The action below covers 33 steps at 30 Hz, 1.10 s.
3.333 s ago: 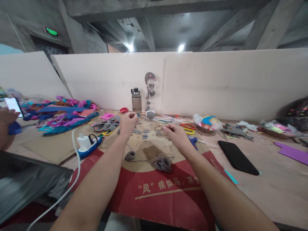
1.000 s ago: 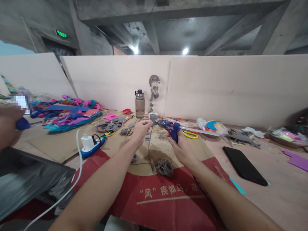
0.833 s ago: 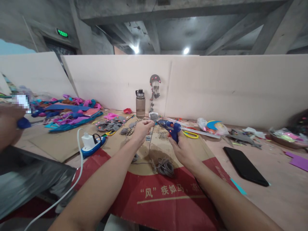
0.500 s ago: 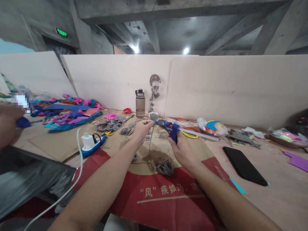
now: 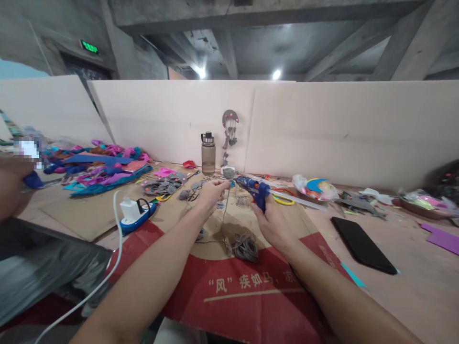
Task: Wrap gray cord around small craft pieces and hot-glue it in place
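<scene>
My left hand [image 5: 211,198] is closed in a pinch on a grey cord [image 5: 225,210], which hangs from the fingertips. Its lower part trails to a loose coil of cord [image 5: 245,247] on the cardboard [image 5: 247,306]. Wrapped round the handle of a blue glue gun [image 5: 258,195], my right hand [image 5: 273,223] points the nozzle left, close to the left fingertips. A clear glue stick [image 5: 303,199] juts from the gun's back. Just behind the left fingertips shows a small grey rounded piece [image 5: 228,174]; whether the fingers touch it, I cannot tell.
A water bottle [image 5: 208,155] stands by the back panel beside a grey crescent hanging [image 5: 230,117]. On the right lies a black phone [image 5: 363,244]. A power strip [image 5: 138,220] with a white cable and felt scraps [image 5: 107,167] are left, near another person's arm [image 5: 12,186].
The glue gun's nozzle has shifted slightly right, away from my left fingertips. My left hand keeps its pinch on the cord. The whole view has moved a little.
</scene>
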Tool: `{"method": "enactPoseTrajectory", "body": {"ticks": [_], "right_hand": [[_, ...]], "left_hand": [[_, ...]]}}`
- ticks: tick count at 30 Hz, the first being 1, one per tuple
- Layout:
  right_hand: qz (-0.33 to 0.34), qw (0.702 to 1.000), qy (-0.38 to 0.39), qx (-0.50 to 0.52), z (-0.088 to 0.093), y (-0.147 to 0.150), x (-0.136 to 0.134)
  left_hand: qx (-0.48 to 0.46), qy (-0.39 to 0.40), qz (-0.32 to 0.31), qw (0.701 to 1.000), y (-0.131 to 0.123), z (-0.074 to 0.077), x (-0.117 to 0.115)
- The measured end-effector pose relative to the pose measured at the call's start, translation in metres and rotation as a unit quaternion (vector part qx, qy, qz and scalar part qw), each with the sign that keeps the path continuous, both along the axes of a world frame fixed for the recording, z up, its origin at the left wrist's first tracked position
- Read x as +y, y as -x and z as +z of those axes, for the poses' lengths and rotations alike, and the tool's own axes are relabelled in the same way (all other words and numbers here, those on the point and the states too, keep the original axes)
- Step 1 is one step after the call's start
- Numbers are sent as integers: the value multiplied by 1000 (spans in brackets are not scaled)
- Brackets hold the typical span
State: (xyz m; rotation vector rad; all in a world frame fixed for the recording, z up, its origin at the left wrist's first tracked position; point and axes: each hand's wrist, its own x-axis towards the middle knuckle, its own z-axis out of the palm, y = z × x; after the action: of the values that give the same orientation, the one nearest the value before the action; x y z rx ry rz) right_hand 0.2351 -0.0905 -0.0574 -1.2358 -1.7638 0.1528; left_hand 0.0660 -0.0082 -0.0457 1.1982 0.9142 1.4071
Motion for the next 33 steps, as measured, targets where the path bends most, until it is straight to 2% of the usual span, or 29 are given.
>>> {"method": "enactPoseTrajectory", "body": {"ticks": [5,9,15,21,33], "right_hand": [[8,1000,-3,3,-1,-1,0],[7,1000,10,1,-2,0,1],[8,1000,-10,3,-2,2,0],[9,1000,-9,-3,-3,1,2],[10,1000,-3,-2,-3,1,1]], "left_hand": [[-30,3,-10,999,4,0,2],[-28,-8,-19,999,4,-1,2],[-8,-8,-17,1000,2,-3,3],[-27,-15,-26,999,4,-3,4],[-18,-15,-18,1000,3,1,0]]}}
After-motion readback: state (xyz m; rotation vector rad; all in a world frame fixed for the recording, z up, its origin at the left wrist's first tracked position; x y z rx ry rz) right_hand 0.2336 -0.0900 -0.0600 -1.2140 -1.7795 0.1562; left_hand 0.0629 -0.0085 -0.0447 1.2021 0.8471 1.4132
